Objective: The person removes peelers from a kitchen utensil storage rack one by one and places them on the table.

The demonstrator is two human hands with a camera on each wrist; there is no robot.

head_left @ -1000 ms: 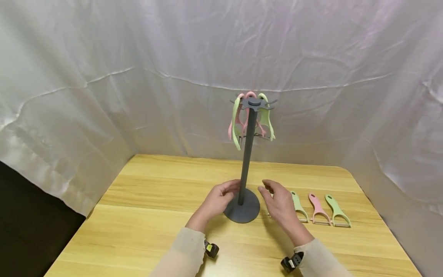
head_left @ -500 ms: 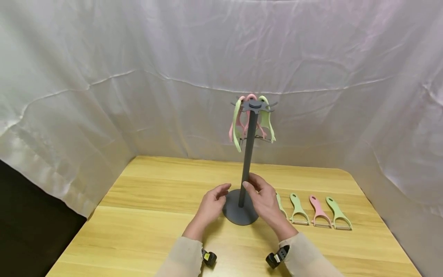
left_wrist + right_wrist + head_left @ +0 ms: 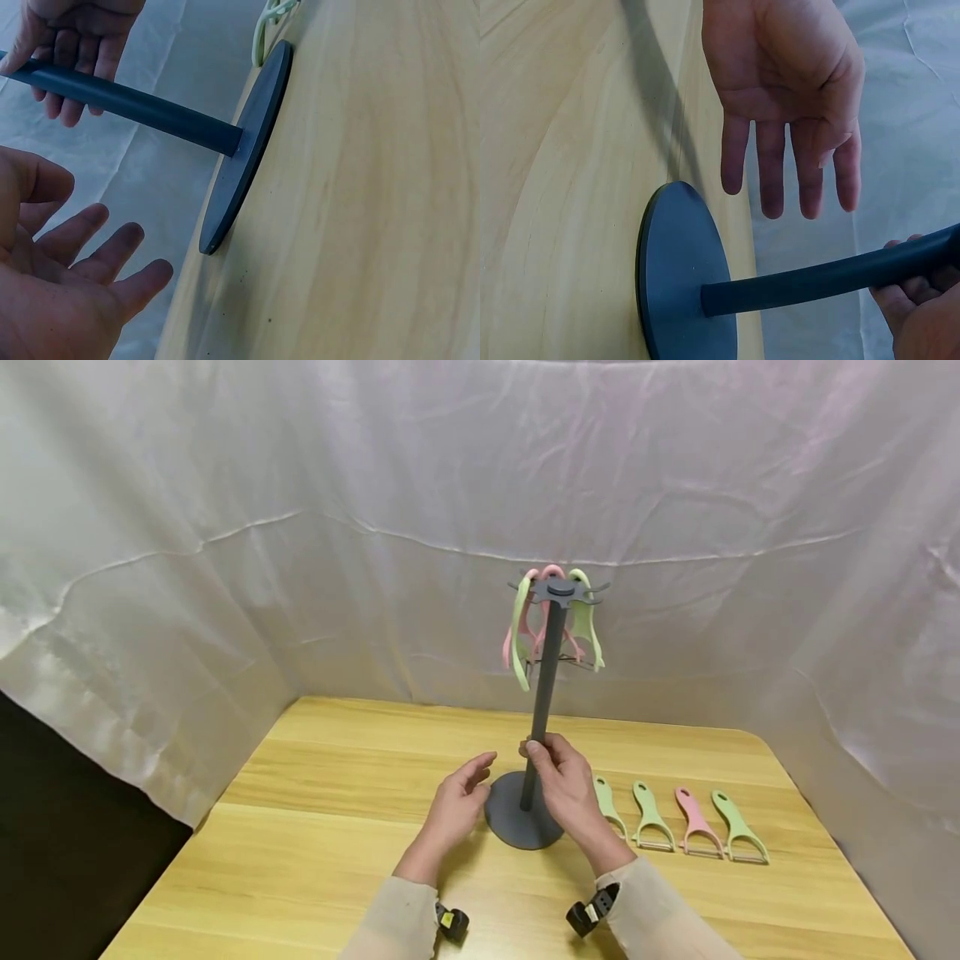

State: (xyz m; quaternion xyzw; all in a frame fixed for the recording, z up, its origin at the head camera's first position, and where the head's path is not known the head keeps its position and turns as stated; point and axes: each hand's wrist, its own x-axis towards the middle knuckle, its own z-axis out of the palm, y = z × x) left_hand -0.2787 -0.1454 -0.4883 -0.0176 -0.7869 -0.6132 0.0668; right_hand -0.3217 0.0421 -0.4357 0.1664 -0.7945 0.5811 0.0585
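Observation:
A dark grey rack (image 3: 545, 681) with a round base (image 3: 504, 817) stands upright on the table in the head view. Its post is held low by my right hand (image 3: 567, 789), thumb in front and fingers behind. Beside the base on the left, my left hand (image 3: 452, 806) holds nothing; its fingers are spread and relaxed, as the left wrist view shows of the left hand (image 3: 75, 277). From the rack's hooks hang several Y-shaped peelers, among them a green peeler (image 3: 518, 639) at the front left, a pink peeler (image 3: 552, 572) and another green peeler (image 3: 585, 622).
Right of the rack, a row of peelers lies on the wooden table (image 3: 315, 827): a green peeler (image 3: 652, 814), a pink peeler (image 3: 692, 810) and further green ones. A pale cloth curtain (image 3: 420, 468) surrounds the table's back and sides.
My right hand has moved left from beside the rack onto its post and now grips it. My left hand has drawn back left, away from the post. The peelers keep their places.

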